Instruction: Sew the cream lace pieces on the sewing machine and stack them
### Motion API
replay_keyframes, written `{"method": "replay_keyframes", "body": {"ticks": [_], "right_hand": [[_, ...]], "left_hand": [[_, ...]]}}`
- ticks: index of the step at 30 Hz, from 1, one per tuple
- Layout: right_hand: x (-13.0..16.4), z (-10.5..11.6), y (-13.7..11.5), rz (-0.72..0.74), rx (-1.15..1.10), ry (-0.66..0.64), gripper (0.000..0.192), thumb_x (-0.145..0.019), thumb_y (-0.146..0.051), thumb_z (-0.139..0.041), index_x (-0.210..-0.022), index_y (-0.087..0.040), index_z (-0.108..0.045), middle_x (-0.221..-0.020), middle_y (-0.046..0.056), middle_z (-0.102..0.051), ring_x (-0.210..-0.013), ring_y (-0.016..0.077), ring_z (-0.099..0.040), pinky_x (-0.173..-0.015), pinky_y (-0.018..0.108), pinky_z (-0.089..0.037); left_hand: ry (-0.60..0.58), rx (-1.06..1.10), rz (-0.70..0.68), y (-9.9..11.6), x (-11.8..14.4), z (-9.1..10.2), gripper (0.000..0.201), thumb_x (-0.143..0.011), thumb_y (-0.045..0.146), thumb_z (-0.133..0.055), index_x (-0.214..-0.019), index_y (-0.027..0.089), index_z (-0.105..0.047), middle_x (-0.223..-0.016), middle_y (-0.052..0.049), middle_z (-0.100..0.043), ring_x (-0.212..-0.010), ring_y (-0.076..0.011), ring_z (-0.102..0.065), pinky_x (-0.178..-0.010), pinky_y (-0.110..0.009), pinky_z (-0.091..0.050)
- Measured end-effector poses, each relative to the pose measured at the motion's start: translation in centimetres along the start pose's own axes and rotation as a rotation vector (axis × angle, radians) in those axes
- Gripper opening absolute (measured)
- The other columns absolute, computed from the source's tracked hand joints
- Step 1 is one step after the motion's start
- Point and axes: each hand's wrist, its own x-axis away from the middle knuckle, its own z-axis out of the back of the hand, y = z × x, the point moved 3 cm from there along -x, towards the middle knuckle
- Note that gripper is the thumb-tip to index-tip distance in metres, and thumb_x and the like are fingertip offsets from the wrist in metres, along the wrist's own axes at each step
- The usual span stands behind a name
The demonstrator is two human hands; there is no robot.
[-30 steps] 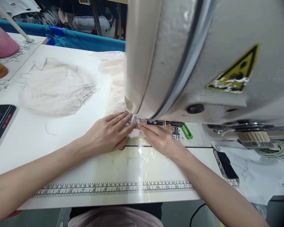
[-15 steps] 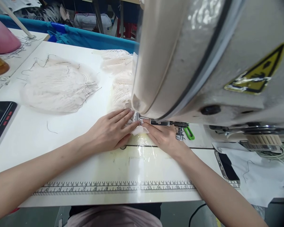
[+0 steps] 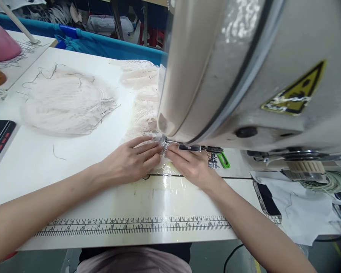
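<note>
White ruler-marked surface (image 3: 82, 203) beneath a glossy beige sewing machine (image 3: 213, 83); gathered, sheer cream fabric (image 3: 142, 108) reaching toward the far edge; left hand (image 3: 135, 161) palm-down on it, fingers slightly spread; right hand (image 3: 191, 165) opposite, fingers together, any pinch indiscernible

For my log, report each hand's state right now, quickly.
Left hand: open, palm down, touching the pale fabric.
Right hand: touching the same fabric, partly hidden by the sewing machine; grip cannot be told.
</note>
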Motion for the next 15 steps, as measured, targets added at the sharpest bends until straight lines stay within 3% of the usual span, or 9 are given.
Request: {"method": "replay_keyframes", "body": {"ticks": [8, 12, 15], "right_hand": [[-0.4, 0.0, -0.6, 0.02, -0.02, -0.003, 0.018, -0.09, -0.012, -0.058, -0.105, -0.02, -0.063, -0.104, -0.004, -0.073, -0.085, 0.0086, -0.064, -0.068, 0.024, -0.043], [-0.4, 0.0, -1.0, -0.013, -0.117, -0.023, 0.011, -0.089, -0.012, -0.056, -0.093, -0.021, -0.061, -0.101, -0.005, -0.072, -0.088, 0.0096, -0.063, -0.065, 0.025, -0.041], [-0.5, 0.4, -1.3, -0.038, -0.191, -0.024, 0.009, -0.089, -0.015, -0.056, -0.093, -0.022, -0.06, -0.094, -0.005, -0.071, -0.089, 0.0109, -0.061, -0.069, 0.027, -0.042]], "left_hand": [[-0.04, -0.018, 0.054, -0.2, 0.4, -0.1, 0.017, -0.092, 0.018, -0.046, -0.095, 0.016, -0.063, -0.111, -0.006, -0.073, -0.104, -0.0196, -0.067, -0.101, -0.038, -0.047], [-0.017, -0.063, 0.093, -0.5, 0.6, 0.2, 0.016, -0.088, 0.017, -0.047, -0.094, 0.018, -0.061, -0.105, -0.005, -0.073, -0.083, -0.017, -0.068, -0.086, -0.036, -0.048], [0.015, -0.063, 0.054, -0.5, 0.8, 0.3, 0.012, -0.088, 0.017, -0.049, -0.086, 0.02, -0.06, -0.085, 0.0, -0.071, -0.067, -0.0143, -0.061, -0.071, -0.034, -0.044]]}}
